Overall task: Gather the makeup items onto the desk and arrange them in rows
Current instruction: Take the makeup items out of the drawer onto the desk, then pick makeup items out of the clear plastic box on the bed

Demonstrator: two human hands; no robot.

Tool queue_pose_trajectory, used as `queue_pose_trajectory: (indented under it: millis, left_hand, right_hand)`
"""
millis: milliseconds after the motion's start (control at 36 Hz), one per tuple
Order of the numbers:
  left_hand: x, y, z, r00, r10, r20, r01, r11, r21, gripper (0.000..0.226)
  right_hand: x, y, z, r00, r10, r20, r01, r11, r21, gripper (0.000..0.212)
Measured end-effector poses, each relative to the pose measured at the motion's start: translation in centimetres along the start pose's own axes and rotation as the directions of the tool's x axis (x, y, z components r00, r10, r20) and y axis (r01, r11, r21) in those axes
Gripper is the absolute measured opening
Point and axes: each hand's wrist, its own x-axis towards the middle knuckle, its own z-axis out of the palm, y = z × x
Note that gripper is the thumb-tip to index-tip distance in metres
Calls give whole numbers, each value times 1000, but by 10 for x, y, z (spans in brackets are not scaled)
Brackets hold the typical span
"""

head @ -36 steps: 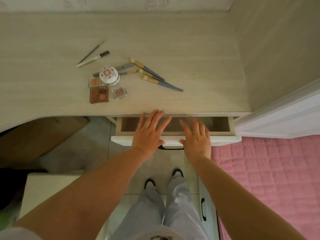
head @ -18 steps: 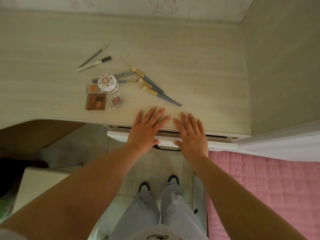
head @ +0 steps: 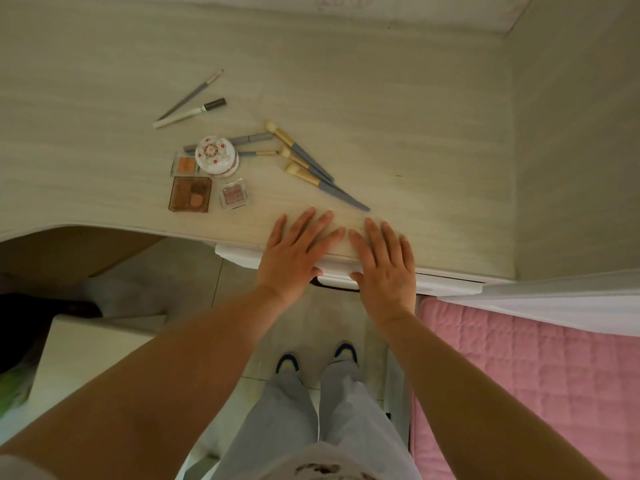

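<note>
Hands lie flat with fingers spread, left hand (head: 294, 252) and right hand (head: 384, 263) pressing the white drawer front (head: 239, 254) under the desk (head: 381, 98). Push evenly, then sort the loose brushes (head: 313, 168) and 3 compacts (head: 190, 194) into rows.

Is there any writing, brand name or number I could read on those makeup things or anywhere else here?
None can be read.
Round jar: a red and white pattern on its lid, no letters.
Wall: faint pink print, too blurred.
Shirt hem: dark marks, cut off, unreadable.
</note>
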Motion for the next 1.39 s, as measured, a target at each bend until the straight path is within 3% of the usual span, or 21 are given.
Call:
queue_pose_trajectory:
  millis: [222, 389, 556, 778, 889, 1111, 1250, 1389]
  left_hand:
    - [0, 0, 2, 998, -1, -69, 2, 1000, 26, 90]
    - [0, 0, 0, 1000, -3, -11, 4, 1000, 28, 89]
    - [2, 6, -5, 993, -48, 109, 49, 999, -8, 83]
    - [2, 11, -41, 983, -56, 176, 84, 985, -153, 63]
    - [2, 20, -63, 988, -65, 141, 91, 979, -181, 57]
    - [-12, 21, -88, 991, 44, 130, -16, 978, -209, 59]
    - [-31, 21, -101, 965, 241, 103, -227, 965, -133, 58]
    - [-51, 28, -111, 897, 437, 72, -431, 898, -84, 59]
  right_hand:
    - [-1, 1, 2, 1000, 3, 1, -3, 1000, 6, 80]
    - [0, 1, 1, 999, 5, 44, -6, 1000, 21, 81]
    - [1, -4, -3, 976, 49, 214, -68, 994, 83, 73]
    - [8, -4, -22, 970, 74, 230, -129, 964, 232, 49]
    - [6, 3, -42, 964, 129, 232, -194, 939, 286, 52]
    - [-40, -3, -74, 883, 394, 256, -465, 815, 346, 54]
    - [-77, -18, -90, 812, 527, 251, -584, 744, 325, 53]
    - [-128, -39, -104, 712, 656, 250, -699, 630, 338, 52]
